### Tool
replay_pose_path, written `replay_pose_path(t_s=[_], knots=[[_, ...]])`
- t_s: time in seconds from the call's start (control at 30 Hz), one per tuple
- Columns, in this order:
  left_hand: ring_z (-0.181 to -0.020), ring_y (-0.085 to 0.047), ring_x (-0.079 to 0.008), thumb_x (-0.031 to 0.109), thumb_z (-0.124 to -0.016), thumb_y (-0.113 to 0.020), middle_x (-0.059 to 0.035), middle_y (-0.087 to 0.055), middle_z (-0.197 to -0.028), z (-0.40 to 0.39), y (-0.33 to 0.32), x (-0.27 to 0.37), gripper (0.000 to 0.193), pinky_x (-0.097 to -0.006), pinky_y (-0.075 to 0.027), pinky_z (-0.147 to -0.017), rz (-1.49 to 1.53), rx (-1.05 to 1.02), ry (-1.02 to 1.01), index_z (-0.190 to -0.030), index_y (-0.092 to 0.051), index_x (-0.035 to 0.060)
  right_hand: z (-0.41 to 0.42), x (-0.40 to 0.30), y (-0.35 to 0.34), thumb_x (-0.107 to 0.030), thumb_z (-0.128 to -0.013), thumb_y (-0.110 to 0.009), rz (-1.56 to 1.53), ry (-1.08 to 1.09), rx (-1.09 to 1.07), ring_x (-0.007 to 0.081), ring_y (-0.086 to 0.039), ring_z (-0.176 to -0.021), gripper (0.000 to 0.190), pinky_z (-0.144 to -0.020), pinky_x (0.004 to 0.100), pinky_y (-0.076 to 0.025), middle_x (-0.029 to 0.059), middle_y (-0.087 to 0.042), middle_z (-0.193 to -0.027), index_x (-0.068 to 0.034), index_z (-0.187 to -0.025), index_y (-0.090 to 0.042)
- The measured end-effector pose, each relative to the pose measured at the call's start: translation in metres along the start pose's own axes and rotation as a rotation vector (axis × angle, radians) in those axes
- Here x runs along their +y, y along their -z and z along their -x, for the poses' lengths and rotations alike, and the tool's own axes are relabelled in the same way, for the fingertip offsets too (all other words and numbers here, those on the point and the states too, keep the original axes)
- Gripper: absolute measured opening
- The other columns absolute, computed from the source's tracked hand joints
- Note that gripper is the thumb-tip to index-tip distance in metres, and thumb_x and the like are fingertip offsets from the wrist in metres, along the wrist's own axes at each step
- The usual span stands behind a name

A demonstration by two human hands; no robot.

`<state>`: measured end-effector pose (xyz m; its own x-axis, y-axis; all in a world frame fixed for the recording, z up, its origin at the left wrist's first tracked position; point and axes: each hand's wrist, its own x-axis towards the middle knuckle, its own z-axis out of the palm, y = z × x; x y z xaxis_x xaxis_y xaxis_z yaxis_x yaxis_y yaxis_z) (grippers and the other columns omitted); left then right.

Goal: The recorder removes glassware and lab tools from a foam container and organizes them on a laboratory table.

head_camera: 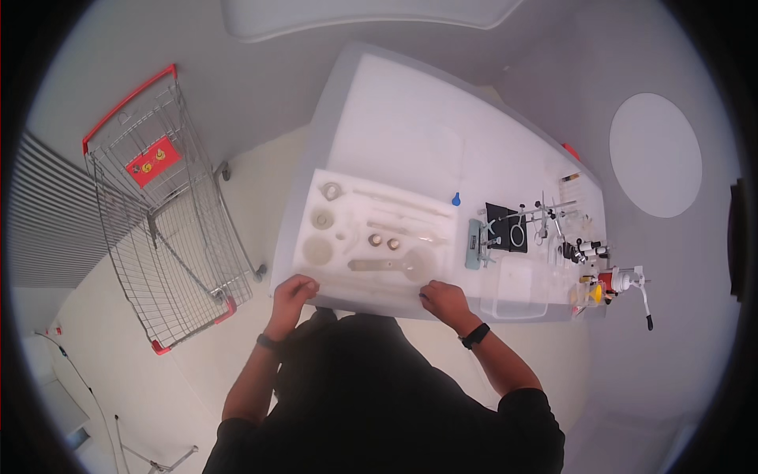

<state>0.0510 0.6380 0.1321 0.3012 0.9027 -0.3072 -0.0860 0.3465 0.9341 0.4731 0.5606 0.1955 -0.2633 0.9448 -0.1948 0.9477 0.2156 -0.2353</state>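
Note:
A white foam tray (pixel 343 284) lies before me at the table's near left, with glassware set in shaped recesses. My left hand (pixel 296 296) is at its near left corner, fingers curled. My right hand (pixel 445 302) is at the near right corner, also curled; a small dark blue spot shows at its fingers. Whether either hand grips the tray is unclear. In the tray lie a round-bodied glass flask (pixel 417 265), two small brown round pieces (pixel 375 240), round glass vessels (pixel 318 250) and a slim glass tube (pixel 408 230).
Right of the tray are a blue rubber bulb (pixel 456 200), a teal device (pixel 472 244), black panels (pixel 499 222), metal stands (pixel 539 219), a clear plastic bin (pixel 518 290), a microscope (pixel 583 250) and a lever press (pixel 616 281). A shopping cart (pixel 166 207) stands left.

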Motion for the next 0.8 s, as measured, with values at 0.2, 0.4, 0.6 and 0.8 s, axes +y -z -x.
replay_pose_path(t_s=[0.2,0.4,0.6,0.8], knots=[[-0.093,-0.068,-0.0165,0.013,-0.106,-0.062,-0.0063,-0.076,-0.098,0.000,0.008,-0.010,0.016,-0.0336,-0.053,-0.092,0.158,0.007,-0.031,-0.102,-0.073,0.0012,0.010,0.001,-0.002,-0.023,-0.096,-0.073,-0.045,-0.037,0.056,0.0302,-0.072,-0.089,0.014,-0.073,0.0462,-0.059,0.0072,-0.068,-0.093,-0.011,-0.103,-0.073],[-0.096,-0.069,-0.0139,0.014,-0.107,-0.063,-0.0036,-0.077,-0.103,0.000,-0.007,0.008,0.018,-0.0321,-0.053,-0.091,0.044,0.021,0.018,-0.110,-0.075,0.0016,0.019,-0.001,-0.004,-0.022,-0.096,-0.076,-0.161,-0.041,0.162,0.0292,-0.072,-0.084,0.014,-0.070,0.0441,-0.059,0.0060,-0.068,-0.091,-0.013,-0.105,-0.074],[-0.096,-0.070,-0.0133,0.012,-0.103,-0.068,-0.0035,-0.076,-0.109,-0.001,-0.012,0.008,0.020,-0.0312,-0.055,-0.088,-0.115,-0.014,0.027,-0.118,-0.077,0.0034,0.009,-0.030,0.019,-0.019,-0.096,-0.079,-0.405,-0.103,0.267,0.0251,-0.073,-0.079,0.011,-0.068,0.0383,-0.059,0.0046,-0.071,-0.091,-0.014,-0.105,-0.075],[-0.091,-0.067,-0.0119,0.007,-0.101,-0.075,-0.0017,-0.075,-0.106,0.005,-0.031,0.016,0.025,-0.0300,-0.056,-0.083,-0.523,0.038,-0.097,-0.125,-0.076,0.0054,0.008,-0.011,0.041,-0.010,-0.091,-0.082,-0.593,-0.356,0.640,0.0195,-0.070,-0.067,0.014,-0.061,0.0336,-0.055,0.0080,-0.069,-0.088,-0.007,-0.103,-0.075]])
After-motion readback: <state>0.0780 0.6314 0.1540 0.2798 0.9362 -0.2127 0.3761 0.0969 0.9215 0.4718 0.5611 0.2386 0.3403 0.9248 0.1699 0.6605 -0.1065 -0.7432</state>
